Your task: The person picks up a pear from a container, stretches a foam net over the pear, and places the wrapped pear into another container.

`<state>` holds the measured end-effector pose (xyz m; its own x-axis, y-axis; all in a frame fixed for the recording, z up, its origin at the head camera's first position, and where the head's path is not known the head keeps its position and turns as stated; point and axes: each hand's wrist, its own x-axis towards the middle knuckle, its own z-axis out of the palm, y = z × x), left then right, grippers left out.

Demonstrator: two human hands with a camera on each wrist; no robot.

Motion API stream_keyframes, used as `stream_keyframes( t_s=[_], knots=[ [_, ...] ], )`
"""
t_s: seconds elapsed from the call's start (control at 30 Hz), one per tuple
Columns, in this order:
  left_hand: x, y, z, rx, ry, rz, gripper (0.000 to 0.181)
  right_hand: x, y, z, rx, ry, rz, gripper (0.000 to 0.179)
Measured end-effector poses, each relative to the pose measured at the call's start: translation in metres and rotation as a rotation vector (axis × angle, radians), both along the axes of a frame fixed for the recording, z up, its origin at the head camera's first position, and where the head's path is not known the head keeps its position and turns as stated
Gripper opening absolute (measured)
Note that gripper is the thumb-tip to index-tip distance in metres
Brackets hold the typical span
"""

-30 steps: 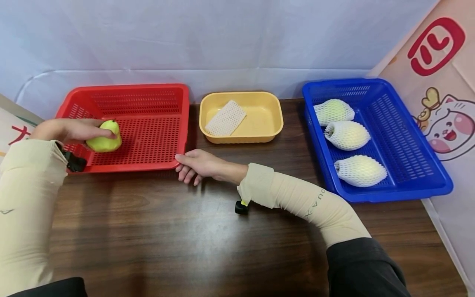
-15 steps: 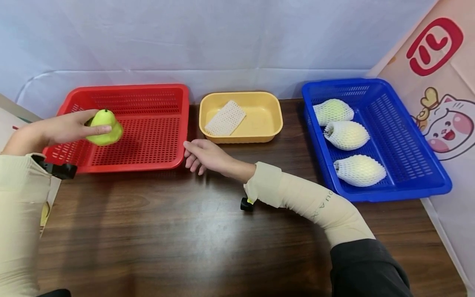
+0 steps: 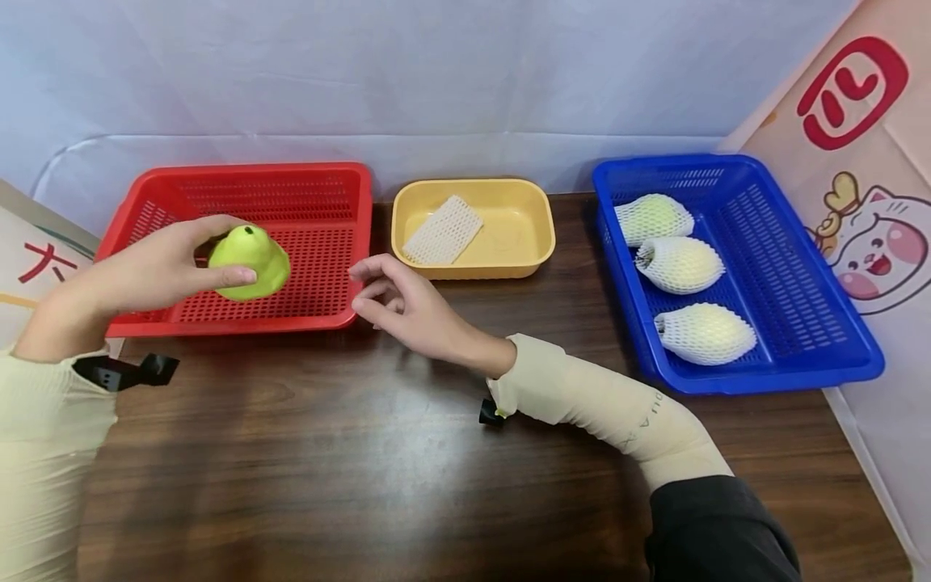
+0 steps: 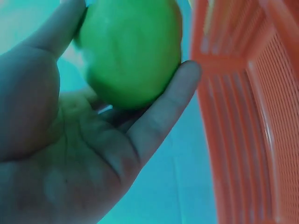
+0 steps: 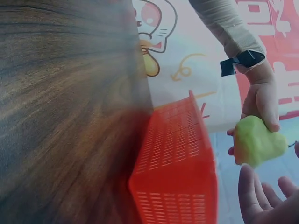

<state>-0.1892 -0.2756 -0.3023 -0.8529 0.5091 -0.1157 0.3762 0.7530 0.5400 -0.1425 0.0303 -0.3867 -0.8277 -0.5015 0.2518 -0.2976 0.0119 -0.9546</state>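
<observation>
A yellow-green pear [image 3: 253, 263] is held in my left hand [image 3: 156, 267], thumb along its near side, above the red basket [image 3: 247, 326]. In the left wrist view the fingers wrap the underside of the pear [image 4: 133, 51], with the basket wall [image 4: 233, 140] beside it. My right hand [image 3: 429, 315] hovers around the basket's right rim, fingers loosely bent and holding nothing. The right wrist view has its fingertips [image 5: 246, 177] just short of the pear [image 5: 257, 142]. Inside the red basket only the slotted floor shows around the pear.
A yellow tray [image 3: 509, 271] behind the right hand holds a flattened white foam net [image 3: 444, 230]. At the right, a blue basket [image 3: 771, 378] contains three net-wrapped fruits [image 3: 707, 335] along its left side. All stand on a dark wooden table [image 3: 407, 485] against a pale cloth backdrop.
The left hand has lifted the pear and carried it rightward over the red basket. The right hand has shifted slightly right, its fingers now raised from the basket's front corner.
</observation>
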Motion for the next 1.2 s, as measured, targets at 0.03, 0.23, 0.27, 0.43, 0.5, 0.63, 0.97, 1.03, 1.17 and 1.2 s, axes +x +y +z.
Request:
stream_keyframes(
  t_s=[0.03,0.23,0.27,0.43,0.5,0.63,0.97,1.03,1.17,1.2],
  knots=[
    [0.004,0.006,0.001,0.009,0.012,0.006,0.047,0.002,0.001,0.001,-0.001,0.024,0.004,0.039],
    [0.027,0.038,0.006,0.085,0.038,0.109,0.060,0.014,0.004,0.009,0.009,0.093,0.028,0.067],
    [0.030,0.042,0.006,0.110,0.031,0.126,0.061,0.015,0.004,0.011,0.006,0.094,0.035,0.071],
    [0.042,0.060,0.003,0.222,0.003,0.178,0.065,0.019,0.004,0.016,-0.022,0.086,0.061,0.082],
    [0.046,0.067,0.000,0.245,0.004,0.175,0.065,0.020,0.005,0.017,-0.021,0.080,0.063,0.084],
    [0.050,0.077,-0.007,0.274,0.011,0.144,0.065,0.021,0.008,0.015,-0.033,0.070,0.062,0.085],
    [0.059,0.098,-0.027,0.361,0.041,0.148,0.059,0.020,0.018,0.008,-0.026,0.073,0.017,0.080],
    [0.063,0.103,-0.031,0.380,0.051,0.167,0.058,0.021,0.020,0.006,-0.021,0.074,0.010,0.079],
    [0.070,0.111,-0.041,0.428,0.045,0.190,0.057,0.023,0.024,0.003,-0.008,0.071,-0.013,0.078],
    [0.071,0.112,-0.043,0.445,0.035,0.189,0.057,0.023,0.025,0.002,-0.004,0.068,-0.023,0.077]
  ],
)
